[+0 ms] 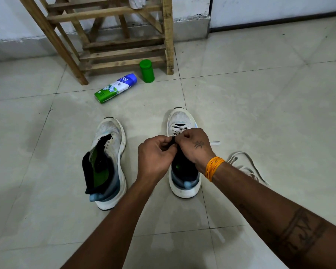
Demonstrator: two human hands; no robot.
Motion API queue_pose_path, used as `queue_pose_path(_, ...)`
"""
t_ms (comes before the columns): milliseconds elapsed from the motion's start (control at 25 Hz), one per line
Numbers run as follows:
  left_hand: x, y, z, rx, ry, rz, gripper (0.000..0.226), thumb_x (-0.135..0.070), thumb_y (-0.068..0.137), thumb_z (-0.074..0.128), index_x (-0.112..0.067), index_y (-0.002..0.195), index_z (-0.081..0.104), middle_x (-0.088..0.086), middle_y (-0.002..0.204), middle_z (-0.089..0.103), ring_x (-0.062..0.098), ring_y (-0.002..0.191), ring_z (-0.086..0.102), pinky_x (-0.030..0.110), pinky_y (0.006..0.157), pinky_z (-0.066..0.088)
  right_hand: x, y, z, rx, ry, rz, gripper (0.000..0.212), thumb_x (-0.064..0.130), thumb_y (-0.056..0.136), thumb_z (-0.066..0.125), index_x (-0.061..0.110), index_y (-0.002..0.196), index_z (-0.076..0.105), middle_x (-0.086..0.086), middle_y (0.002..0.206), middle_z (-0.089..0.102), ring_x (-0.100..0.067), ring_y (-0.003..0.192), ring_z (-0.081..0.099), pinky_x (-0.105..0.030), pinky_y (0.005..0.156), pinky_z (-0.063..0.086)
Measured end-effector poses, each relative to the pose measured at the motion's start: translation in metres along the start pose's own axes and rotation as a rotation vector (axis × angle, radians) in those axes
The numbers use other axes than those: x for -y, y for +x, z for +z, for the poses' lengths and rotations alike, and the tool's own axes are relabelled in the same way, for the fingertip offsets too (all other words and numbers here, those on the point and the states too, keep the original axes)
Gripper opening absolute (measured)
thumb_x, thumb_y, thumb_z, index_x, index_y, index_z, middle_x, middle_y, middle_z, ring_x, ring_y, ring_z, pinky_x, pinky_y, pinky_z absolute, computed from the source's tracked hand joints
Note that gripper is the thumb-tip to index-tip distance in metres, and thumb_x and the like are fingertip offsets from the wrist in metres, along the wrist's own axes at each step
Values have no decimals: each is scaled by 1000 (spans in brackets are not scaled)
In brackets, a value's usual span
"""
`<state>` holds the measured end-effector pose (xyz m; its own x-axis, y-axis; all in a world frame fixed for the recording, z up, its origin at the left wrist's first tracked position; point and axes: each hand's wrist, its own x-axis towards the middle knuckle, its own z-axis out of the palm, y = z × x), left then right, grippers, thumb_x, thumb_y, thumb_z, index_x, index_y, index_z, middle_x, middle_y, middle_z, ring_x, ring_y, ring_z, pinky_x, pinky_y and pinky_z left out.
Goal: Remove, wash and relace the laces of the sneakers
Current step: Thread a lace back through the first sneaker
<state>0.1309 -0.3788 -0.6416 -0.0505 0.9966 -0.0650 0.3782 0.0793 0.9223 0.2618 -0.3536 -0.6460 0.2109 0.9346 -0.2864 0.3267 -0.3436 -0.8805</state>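
Now both hands are meeting over the right sneaker (183, 152), which is standing on the tiled floor (260, 113) with its toe pointing away from the person. The left hand (155, 154) is curling its fingers and pinching something dark at the tongue area of this sneaker, and the right hand (194, 144) is also curling its fingers and pinching at the same place; whether they are holding the lace or the tongue, I cannot tell exactly. A white lace (179, 129) is crossing through the front eyelets of the right sneaker, just ahead of the fingers. The right wrist is wearing an orange band (213, 167).

The left sneaker (109, 162) is standing beside it, apart from the hands, without a lace in its eyelets, and its black tongue is hanging out to the side. Another white lace (244, 167) is lying loose on the floor, on the right of the right sneaker, partly behind the right forearm.

Farther away, a green and white bottle (115, 88) is lying on its side, and a green container (147, 71) is standing upright near a wooden rack (124, 45) against the wall.
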Motion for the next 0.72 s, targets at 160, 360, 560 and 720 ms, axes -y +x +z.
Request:
queue_pose_path(160, -1, 16, -5, 73, -144, -179, 18, -12, 100, 59, -17, 100, 77, -2, 85, 78, 14, 76, 76, 31, 68, 57, -2, 6, -6, 12, -13, -63, 30, 28, 74, 61, 3, 58, 58, -2, 54, 50, -20, 56, 49, -39, 58, 45)
queue_pose_path(360, 3, 23, -4, 45, -66, -113, 14, -6, 94, 64, -12, 85, 74, -1, 74, 73, 14, 66, 73, 35, 65, 63, -11, -10, -7, -177, -151, -317, 5, 18, 84, 74, 19, 86, 78, 2, 91, 66, -13, 89, 64, -32, 81, 51)
queue_pose_path(560, 11, 25, -2, -54, -184, -224, 16, -1, 92, 56, -5, 78, 64, 16, 79, 68, 24, 65, 74, 40, 65, 64, -36, -31, -2, -371, -223, -468, 21, 10, 81, 68, 17, 98, 59, 2, 100, 50, -13, 83, 53, -30, 64, 40)
queue_pose_path(720, 20, 27, -17, 40, 123, -396, 19, -13, 83, 51, 3, 77, 60, 9, 63, 66, 28, 56, 72, 46, 69, 64, -45, -30, -9, -414, -198, -440, 17, 11, 84, 66, 19, 91, 53, 6, 89, 53, -9, 77, 51, -30, 66, 42)
